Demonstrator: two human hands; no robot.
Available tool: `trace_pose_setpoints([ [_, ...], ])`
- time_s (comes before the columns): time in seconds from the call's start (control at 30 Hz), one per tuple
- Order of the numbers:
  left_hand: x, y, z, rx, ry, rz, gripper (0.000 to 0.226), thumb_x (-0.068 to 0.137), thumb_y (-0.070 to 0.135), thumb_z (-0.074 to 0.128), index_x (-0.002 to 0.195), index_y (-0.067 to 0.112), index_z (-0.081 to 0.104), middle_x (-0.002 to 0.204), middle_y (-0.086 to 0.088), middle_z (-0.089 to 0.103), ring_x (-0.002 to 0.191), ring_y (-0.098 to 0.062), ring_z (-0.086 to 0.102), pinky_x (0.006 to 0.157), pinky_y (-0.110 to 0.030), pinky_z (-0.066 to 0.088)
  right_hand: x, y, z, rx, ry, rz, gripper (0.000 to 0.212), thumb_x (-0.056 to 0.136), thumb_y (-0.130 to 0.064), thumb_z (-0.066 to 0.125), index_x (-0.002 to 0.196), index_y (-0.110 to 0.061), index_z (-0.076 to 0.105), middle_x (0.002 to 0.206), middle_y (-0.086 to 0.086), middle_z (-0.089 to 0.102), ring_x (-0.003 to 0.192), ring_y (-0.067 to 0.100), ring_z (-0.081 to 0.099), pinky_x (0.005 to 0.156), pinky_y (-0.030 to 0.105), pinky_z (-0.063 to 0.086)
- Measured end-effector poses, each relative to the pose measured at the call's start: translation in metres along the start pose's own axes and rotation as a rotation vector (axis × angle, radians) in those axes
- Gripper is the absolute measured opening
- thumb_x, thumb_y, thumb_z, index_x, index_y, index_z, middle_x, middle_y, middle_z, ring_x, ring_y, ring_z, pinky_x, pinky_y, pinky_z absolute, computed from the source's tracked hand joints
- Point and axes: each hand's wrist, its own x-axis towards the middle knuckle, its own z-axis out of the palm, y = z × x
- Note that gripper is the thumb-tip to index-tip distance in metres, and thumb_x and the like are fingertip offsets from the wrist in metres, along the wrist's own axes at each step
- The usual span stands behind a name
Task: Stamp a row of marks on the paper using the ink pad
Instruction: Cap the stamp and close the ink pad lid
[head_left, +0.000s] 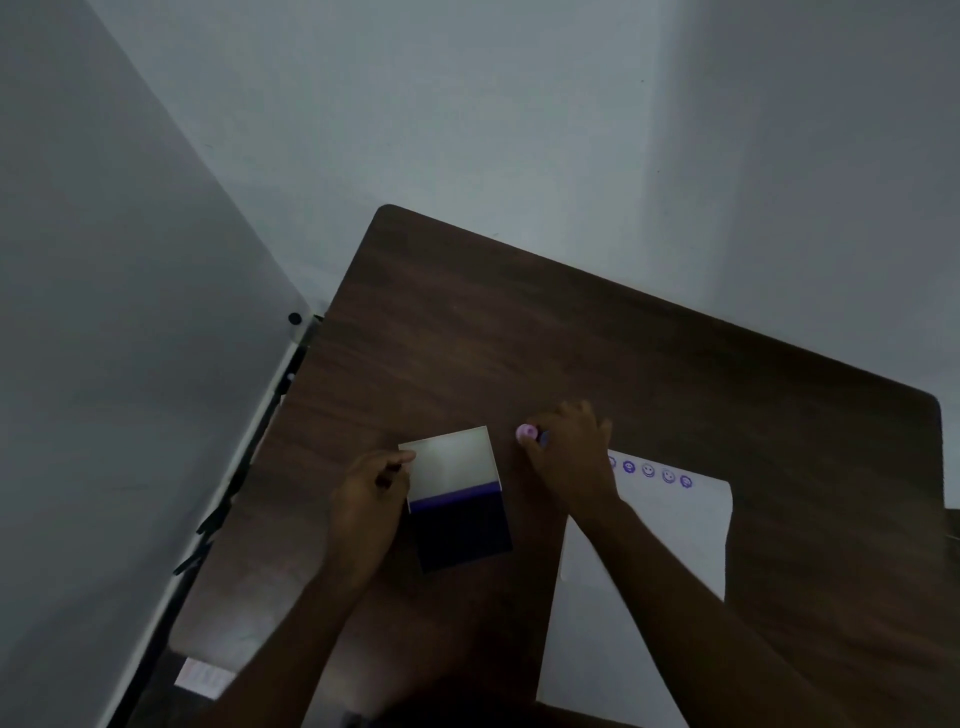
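An ink pad (465, 538) lies open on the dark wooden table (571, 338), its white lid (449, 460) raised behind the dark purple pad. My left hand (366, 506) holds the lid's left edge, thumb on its top corner. My right hand (566, 454) grips a small pink stamp (526, 432) just right of the lid, above the table. A white sheet of paper (670, 545) lies to the right, with a row of several purple smiley marks (649, 470) along its far edge. My right forearm crosses the paper's left part.
The table stands in a corner of grey walls (519, 104). Its left edge runs beside a white panel with a black trim (249, 441). A small pale card (202, 678) lies at the near left of the table.
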Motion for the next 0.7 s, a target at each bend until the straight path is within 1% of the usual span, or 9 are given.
trace_pose_setpoints([
  [0.17, -0.004, -0.004, -0.003, 0.006, 0.013, -0.004, 0.022, 0.092, 0.013, 0.058, 0.109, 0.023, 0.066, 0.107, 0.01, 0.06, 0.091, 0.007, 0.055, 0.066, -0.004, 0.042, -0.004, -0.001, -0.003, -0.004, 0.022, -0.024, 0.031, 0.085, -0.045, 0.054, 0.11, -0.027, 0.06, 0.118, 0.004, 0.055, 0.114, 0.023, 0.042, 0.094, 0.044, 0.033],
  [0.23, -0.004, -0.006, -0.004, -0.003, 0.01, -0.014, 0.021, 0.092, 0.015, 0.058, 0.109, 0.023, 0.066, 0.108, 0.01, 0.062, 0.093, 0.005, 0.057, 0.068, -0.008, 0.043, -0.007, -0.002, -0.007, 0.039, 0.041, -0.031, 0.033, 0.086, -0.043, 0.055, 0.114, -0.025, 0.058, 0.123, 0.005, 0.053, 0.118, 0.024, 0.041, 0.096, 0.044, 0.033],
  [0.27, -0.004, -0.007, -0.004, -0.011, 0.007, -0.021, 0.021, 0.092, 0.015, 0.057, 0.11, 0.023, 0.065, 0.109, 0.01, 0.062, 0.093, 0.003, 0.058, 0.07, -0.01, 0.044, -0.009, -0.002, -0.008, 0.071, 0.064, -0.039, 0.033, 0.087, -0.04, 0.056, 0.115, -0.024, 0.058, 0.124, 0.005, 0.052, 0.118, 0.024, 0.041, 0.096, 0.043, 0.034],
  [0.37, -0.004, -0.008, -0.004, -0.044, -0.001, -0.04, 0.022, 0.092, 0.017, 0.056, 0.111, 0.024, 0.065, 0.109, 0.01, 0.063, 0.095, 0.002, 0.059, 0.072, -0.013, 0.046, -0.015, -0.007, -0.013, 0.246, 0.121, -0.059, 0.03, 0.088, -0.026, 0.06, 0.116, -0.014, 0.059, 0.122, 0.008, 0.054, 0.116, 0.021, 0.044, 0.095, 0.029, 0.031],
  [0.47, -0.004, -0.007, -0.005, -0.078, -0.01, -0.073, 0.023, 0.093, 0.018, 0.054, 0.112, 0.025, 0.065, 0.107, 0.012, 0.065, 0.094, 0.003, 0.061, 0.073, -0.015, 0.048, -0.022, -0.015, -0.014, 0.34, 0.042, -0.054, 0.029, 0.09, -0.015, 0.058, 0.117, -0.005, 0.058, 0.123, 0.013, 0.055, 0.115, 0.023, 0.048, 0.099, 0.028, 0.031],
  [0.53, -0.004, -0.005, -0.005, -0.107, -0.021, -0.097, 0.024, 0.095, 0.019, 0.052, 0.113, 0.027, 0.065, 0.104, 0.015, 0.067, 0.091, 0.005, 0.062, 0.071, -0.014, 0.05, -0.026, -0.023, -0.011, 0.34, -0.07, -0.036, 0.032, 0.089, -0.013, 0.058, 0.12, -0.006, 0.055, 0.126, 0.013, 0.053, 0.116, 0.024, 0.048, 0.101, 0.031, 0.032],
  [0.57, -0.004, -0.003, -0.006, -0.125, -0.022, -0.107, 0.023, 0.095, 0.019, 0.052, 0.112, 0.028, 0.064, 0.102, 0.017, 0.067, 0.09, 0.007, 0.062, 0.069, -0.011, 0.05, -0.027, -0.027, -0.008, 0.325, -0.092, -0.045, 0.031, 0.09, -0.014, 0.057, 0.12, -0.007, 0.055, 0.125, 0.012, 0.054, 0.114, 0.023, 0.048, 0.097, 0.028, 0.033],
  [0.63, -0.005, 0.001, -0.007, -0.154, -0.018, -0.118, 0.023, 0.095, 0.019, 0.051, 0.107, 0.034, 0.064, 0.097, 0.02, 0.068, 0.087, 0.009, 0.063, 0.063, -0.008, 0.049, -0.028, -0.037, -0.002, 0.292, -0.092, -0.086, 0.024, 0.092, -0.014, 0.053, 0.115, -0.01, 0.059, 0.118, 0.01, 0.057, 0.105, 0.019, 0.051, 0.09, 0.023, 0.034],
  [0.7, -0.006, 0.005, -0.008, -0.168, -0.017, -0.13, 0.025, 0.095, 0.02, 0.051, 0.101, 0.041, 0.063, 0.093, 0.024, 0.067, 0.086, 0.01, 0.063, 0.062, -0.01, 0.05, -0.03, -0.046, 0.002, 0.268, -0.097, -0.104, 0.024, 0.092, -0.015, 0.049, 0.113, -0.01, 0.06, 0.115, 0.011, 0.059, 0.105, 0.021, 0.052, 0.095, 0.029, 0.038],
])
